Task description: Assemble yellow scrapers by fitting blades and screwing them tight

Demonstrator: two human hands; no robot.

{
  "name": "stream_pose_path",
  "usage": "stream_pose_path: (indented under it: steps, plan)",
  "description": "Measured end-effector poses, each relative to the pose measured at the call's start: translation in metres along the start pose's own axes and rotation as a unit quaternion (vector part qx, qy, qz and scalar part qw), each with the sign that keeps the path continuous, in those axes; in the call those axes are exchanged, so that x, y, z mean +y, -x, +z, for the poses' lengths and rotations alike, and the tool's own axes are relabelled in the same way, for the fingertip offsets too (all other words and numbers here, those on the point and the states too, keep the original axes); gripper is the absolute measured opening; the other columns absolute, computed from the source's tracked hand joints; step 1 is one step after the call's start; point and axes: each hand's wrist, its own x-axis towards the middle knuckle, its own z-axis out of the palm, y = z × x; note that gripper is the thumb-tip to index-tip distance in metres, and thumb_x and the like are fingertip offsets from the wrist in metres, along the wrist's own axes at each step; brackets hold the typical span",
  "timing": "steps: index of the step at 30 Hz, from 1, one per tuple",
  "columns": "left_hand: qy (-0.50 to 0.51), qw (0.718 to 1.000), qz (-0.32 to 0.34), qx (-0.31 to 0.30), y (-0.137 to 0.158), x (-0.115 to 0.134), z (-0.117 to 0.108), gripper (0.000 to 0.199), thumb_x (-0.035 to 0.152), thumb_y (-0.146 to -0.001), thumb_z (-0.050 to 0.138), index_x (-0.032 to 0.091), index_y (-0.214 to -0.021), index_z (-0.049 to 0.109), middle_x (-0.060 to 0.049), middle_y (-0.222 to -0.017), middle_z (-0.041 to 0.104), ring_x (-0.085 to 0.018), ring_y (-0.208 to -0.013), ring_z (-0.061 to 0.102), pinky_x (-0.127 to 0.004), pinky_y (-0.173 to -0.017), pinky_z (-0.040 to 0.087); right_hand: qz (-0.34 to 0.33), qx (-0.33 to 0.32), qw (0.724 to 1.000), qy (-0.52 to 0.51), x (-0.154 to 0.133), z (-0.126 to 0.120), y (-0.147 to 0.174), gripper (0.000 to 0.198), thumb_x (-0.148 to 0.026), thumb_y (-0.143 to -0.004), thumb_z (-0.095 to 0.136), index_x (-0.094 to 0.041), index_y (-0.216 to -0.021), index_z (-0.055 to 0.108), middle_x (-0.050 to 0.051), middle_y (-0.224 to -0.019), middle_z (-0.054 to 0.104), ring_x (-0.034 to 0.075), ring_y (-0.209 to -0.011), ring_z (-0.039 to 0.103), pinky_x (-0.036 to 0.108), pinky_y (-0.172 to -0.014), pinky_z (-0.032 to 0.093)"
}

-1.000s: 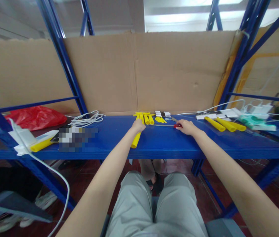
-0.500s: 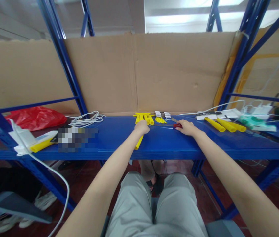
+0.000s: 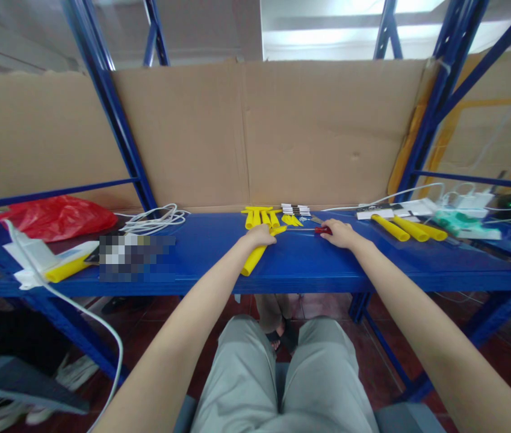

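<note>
My left hand (image 3: 259,236) is closed around a yellow plastic tube (image 3: 251,262). The tube slants over the blue shelf, its wide end toward me and its narrower far end showing past my fingers. In my right hand (image 3: 339,233) is the red handle of a screwdriver (image 3: 322,230). Its thin metal shaft lies level, pointing left toward the tube; whether the tip touches it I cannot tell. Just behind my left hand stands a row of yellow T-shaped tubes (image 3: 256,217). Small yellow pieces (image 3: 290,220) and white-and-black parts (image 3: 295,209) lie to their right.
Several yellow tubes (image 3: 390,227) lie on the right of the blue shelf (image 3: 210,252), near a green-and-white item (image 3: 460,225) and white cables. On the left are a coiled white cable (image 3: 158,218), a red plastic bag (image 3: 63,219) and a white box (image 3: 34,255). Cardboard (image 3: 183,132) closes the back.
The yellow tube has turned in my left hand, so its far end now shows beyond the fingers. My right hand stays on the screwdriver. The whole view has shifted slightly.
</note>
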Motion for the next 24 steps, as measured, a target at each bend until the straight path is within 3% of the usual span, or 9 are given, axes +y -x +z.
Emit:
stream_pose_path:
  steps: [5, 16, 21, 24]
  plan:
    - [-0.017, 0.999, 0.024, -0.034, 0.003, -0.001, -0.007, 0.059, 0.036, -0.074, 0.064, 0.015, -0.128, 0.055, -0.014, -0.128, 0.062, -0.027, -0.116, 0.058, -0.029, -0.092, 0.044, -0.005, 0.004, 1.000, 0.000, 0.003, 0.003, -0.002, 0.032, -0.030, -0.087, 0.050, -0.020, -0.117, 0.060, 0.014, -0.124, 0.061, 0.030, -0.116, 0.055, 0.049, -0.091, 0.044]
    - [-0.043, 0.995, 0.082, -0.032, 0.015, -0.005, -0.008, 0.052, 0.031, -0.084, 0.054, 0.015, -0.134, 0.051, -0.015, -0.139, 0.053, -0.028, -0.124, 0.053, -0.032, -0.101, 0.039, -0.006, 0.008, 1.000, -0.001, 0.004, 0.002, -0.002, 0.032, -0.030, -0.088, 0.051, -0.022, -0.117, 0.060, 0.013, -0.124, 0.062, 0.030, -0.116, 0.055, 0.049, -0.092, 0.045]
    - [0.001, 0.993, 0.111, -0.038, 0.010, -0.016, -0.004, 0.056, 0.034, -0.081, 0.058, 0.019, -0.135, 0.050, -0.009, -0.142, 0.051, -0.024, -0.127, 0.049, -0.027, -0.103, 0.036, -0.015, 0.002, 1.000, -0.008, 0.003, 0.002, -0.001, 0.035, -0.027, -0.088, 0.051, -0.018, -0.120, 0.059, 0.016, -0.126, 0.061, 0.030, -0.118, 0.055, 0.048, -0.097, 0.043]
    - [0.064, 0.992, 0.107, -0.031, 0.010, -0.027, -0.001, 0.061, 0.037, -0.078, 0.060, 0.018, -0.136, 0.051, -0.008, -0.136, 0.057, -0.023, -0.120, 0.055, -0.026, -0.098, 0.040, -0.018, 0.018, 0.999, -0.029, 0.003, 0.003, -0.002, 0.037, -0.028, -0.089, 0.050, -0.017, -0.124, 0.058, 0.015, -0.129, 0.060, 0.029, -0.121, 0.054, 0.047, -0.100, 0.041]
